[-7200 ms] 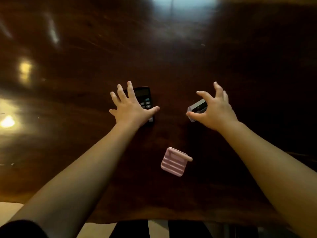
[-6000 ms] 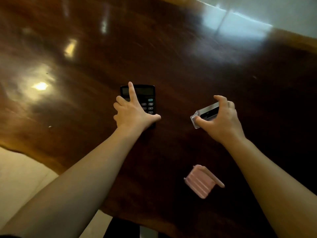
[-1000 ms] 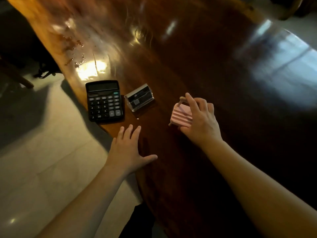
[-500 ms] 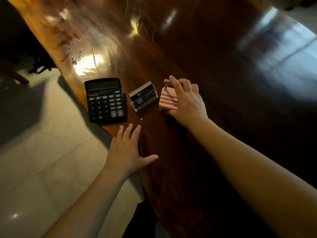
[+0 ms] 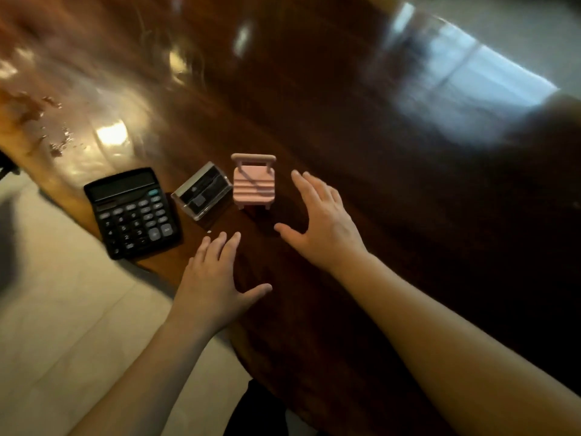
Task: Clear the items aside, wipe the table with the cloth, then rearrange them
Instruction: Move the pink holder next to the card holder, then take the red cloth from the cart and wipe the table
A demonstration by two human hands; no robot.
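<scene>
Three items stand in a row near the left edge of the dark wooden table (image 5: 361,127). A black calculator (image 5: 133,212) lies leftmost, partly over the edge. Beside it sits a clear card holder (image 5: 202,194). A pink ridged stand (image 5: 254,182) with a bar handle stands upright to its right. My right hand (image 5: 320,221) hovers open just right of the pink stand, not touching it. My left hand (image 5: 217,284) rests flat on the table's edge below the card holder, fingers spread. No cloth is in view.
The table's wavy edge runs diagonally from upper left to bottom centre, with pale tiled floor (image 5: 63,325) beyond it. Some specks and crumbs (image 5: 56,143) lie on the glossy surface at the far left. Bright window glare (image 5: 471,80) covers the far right.
My right hand carried the pink stand left, set it upright beside the card holder and let go, drawing back to the right. The left hand stayed put.
</scene>
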